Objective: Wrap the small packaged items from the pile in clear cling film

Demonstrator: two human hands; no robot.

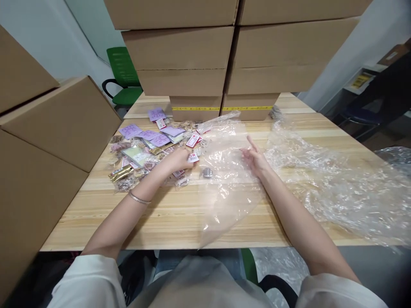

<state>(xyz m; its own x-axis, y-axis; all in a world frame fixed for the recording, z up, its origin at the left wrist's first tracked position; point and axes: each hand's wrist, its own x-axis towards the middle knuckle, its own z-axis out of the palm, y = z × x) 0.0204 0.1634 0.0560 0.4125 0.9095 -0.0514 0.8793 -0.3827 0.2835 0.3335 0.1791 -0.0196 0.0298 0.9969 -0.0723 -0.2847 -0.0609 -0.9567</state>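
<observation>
Packets, small and glossy in purple, gold and white with red-edged labels too small to read, lie heaped on the wooden table. Left hand pinches one; right hand, fingers spread, presses a crinkled clear bag. Plain cardboard boxes are stacked behind.

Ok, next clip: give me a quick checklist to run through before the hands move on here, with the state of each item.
1. Left hand on the pile of small packets: ok.
2. Left fingers closed on a packet: cannot tell.
3. Right hand on the clear plastic bag: ok.
4. Bag mouth open: cannot tell.
5. Bag lying fully on the table: not ok, its near corner overhangs the edge.
6. Loose packet beside the bag: ok.
</observation>
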